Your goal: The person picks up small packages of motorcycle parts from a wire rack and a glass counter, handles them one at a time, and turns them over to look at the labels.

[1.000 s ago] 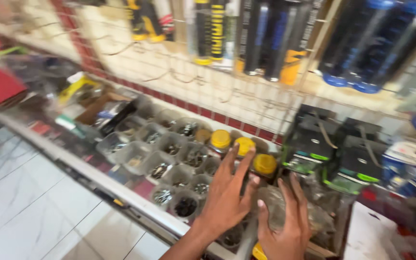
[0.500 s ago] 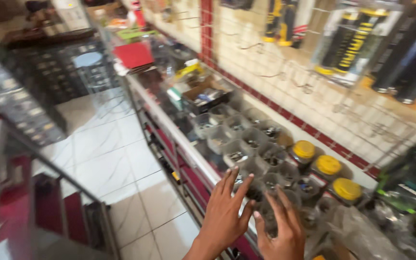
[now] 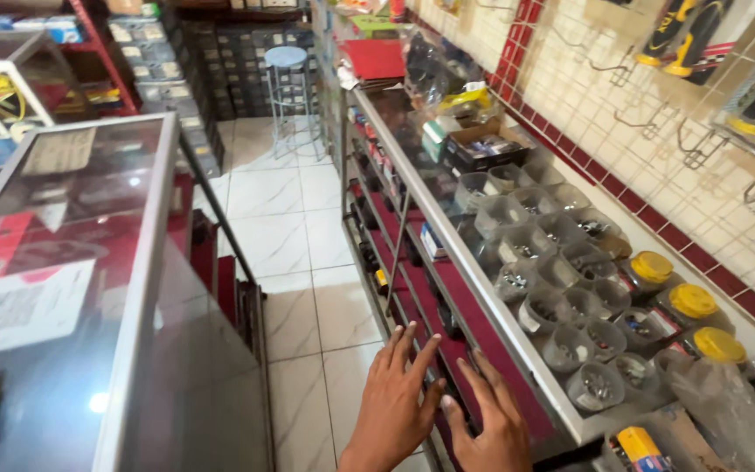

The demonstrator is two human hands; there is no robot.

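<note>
Shop counter (image 3: 517, 341): clear tubs (image 3: 561, 306) hold small hardware, hands (image 3: 434, 411) nearby.

Your left hand (image 3: 392, 404) is spread flat, fingers fanned and pointing up and away from you, hovering over the edge of the glass-fronted display table (image 3: 447, 227) at the bottom of the head view. Your right hand (image 3: 491, 421) sits just beside it, thumb almost touching the left hand, fingers laid over the dark red lining of the table's shelf. Both hands hold nothing. The table is long and narrow, with a metal rim running away from you along the tiled wall, and its top carries rows of small clear plastic cups (image 3: 561, 310) holding little metal parts, just right of your right hand.
</note>
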